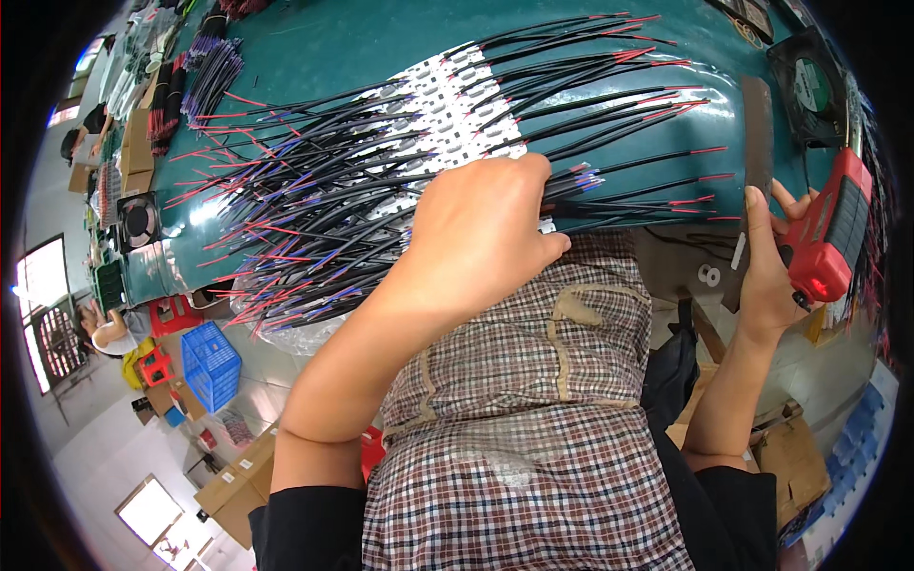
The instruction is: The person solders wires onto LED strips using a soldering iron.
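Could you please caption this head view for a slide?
Left hand presses wired strips on green table; right hand holds red tool.

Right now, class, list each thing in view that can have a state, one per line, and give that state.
Left hand: pressed flat on the wires.
Right hand: gripping the red tool.
Red tool: held at the table's edge.
Wires: fanned across the green table.
Blue crate: on the floor.

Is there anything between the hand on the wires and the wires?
Nothing visible. The left hand rests directly on the spread of black and red wires on the green table. The right hand is off to the side, holding a red tool.
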`<act>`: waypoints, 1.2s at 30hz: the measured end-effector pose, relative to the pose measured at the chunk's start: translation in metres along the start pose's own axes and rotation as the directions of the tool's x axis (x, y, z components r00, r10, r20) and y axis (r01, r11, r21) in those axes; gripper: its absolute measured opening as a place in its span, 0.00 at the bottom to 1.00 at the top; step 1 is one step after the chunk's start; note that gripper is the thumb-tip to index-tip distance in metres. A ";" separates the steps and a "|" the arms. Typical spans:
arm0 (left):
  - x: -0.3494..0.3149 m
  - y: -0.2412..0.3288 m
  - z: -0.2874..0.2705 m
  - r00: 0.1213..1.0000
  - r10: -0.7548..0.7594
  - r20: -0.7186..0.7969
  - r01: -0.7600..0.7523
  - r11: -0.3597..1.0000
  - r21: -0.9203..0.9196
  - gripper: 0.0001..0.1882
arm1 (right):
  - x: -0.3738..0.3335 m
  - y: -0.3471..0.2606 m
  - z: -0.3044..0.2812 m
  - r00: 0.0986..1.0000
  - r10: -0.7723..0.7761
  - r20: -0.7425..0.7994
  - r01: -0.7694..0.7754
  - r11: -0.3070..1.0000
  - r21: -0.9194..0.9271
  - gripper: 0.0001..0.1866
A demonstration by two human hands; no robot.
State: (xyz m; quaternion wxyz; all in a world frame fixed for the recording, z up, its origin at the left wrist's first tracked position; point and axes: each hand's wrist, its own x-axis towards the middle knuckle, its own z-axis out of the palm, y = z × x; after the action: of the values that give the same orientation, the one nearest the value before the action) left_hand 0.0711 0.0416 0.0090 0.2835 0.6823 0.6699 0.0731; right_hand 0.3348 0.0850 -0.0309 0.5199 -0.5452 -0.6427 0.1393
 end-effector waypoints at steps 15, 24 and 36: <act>0.001 -0.005 0.011 0.994 0.085 -0.071 -0.089 0.995 -0.053 0.13 | 0.009 -0.011 -0.012 0.994 0.096 -0.043 -0.105 0.952 -0.288 0.31; -0.011 -0.006 0.001 0.987 0.033 -0.160 -0.061 0.982 -0.179 0.12 | 0.003 -0.016 -0.007 0.995 0.095 -0.030 -0.097 0.992 -0.081 0.27; -0.080 -0.026 -0.026 0.917 -0.273 -0.292 0.021 0.763 -0.646 0.07 | 0.005 -0.030 0.042 0.960 -0.179 0.215 0.234 0.935 -0.267 0.29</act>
State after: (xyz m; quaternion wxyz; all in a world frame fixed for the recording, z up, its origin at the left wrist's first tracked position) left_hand 0.0285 -0.0291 0.0402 0.3693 0.4653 0.6995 0.3972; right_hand 0.2842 0.0946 -0.0243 0.3834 -0.5288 -0.7562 0.0388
